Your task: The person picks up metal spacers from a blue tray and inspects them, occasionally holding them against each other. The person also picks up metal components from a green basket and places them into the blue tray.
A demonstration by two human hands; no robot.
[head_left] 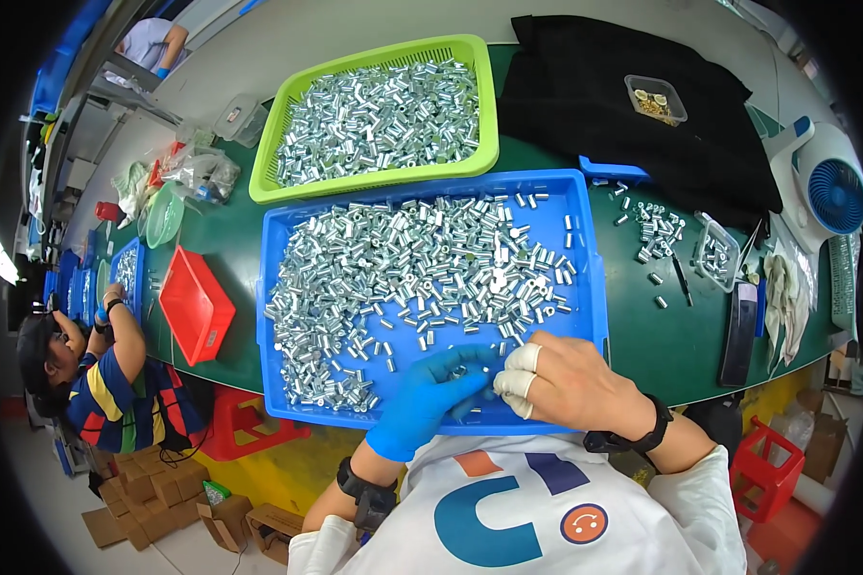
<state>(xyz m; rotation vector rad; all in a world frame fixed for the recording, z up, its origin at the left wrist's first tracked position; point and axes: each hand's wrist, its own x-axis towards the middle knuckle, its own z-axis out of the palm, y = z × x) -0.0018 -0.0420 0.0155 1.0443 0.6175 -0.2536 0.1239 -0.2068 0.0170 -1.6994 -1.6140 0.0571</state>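
Your gloved left hand [430,393] and right hand [566,383], fingers capped white, meet at 6 o'clock in the blue tray [585,287]. Both pinch small metal sleeves [412,268]; the exact grip is unclear. A green basket [489,105] sits at 12 o'clock on the surface [221,240].

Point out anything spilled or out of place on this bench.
A scatter of small metal sleeves lies loose on the green table, right of the blue tray, outside any container. The rest sit in the blue tray and the green basket.
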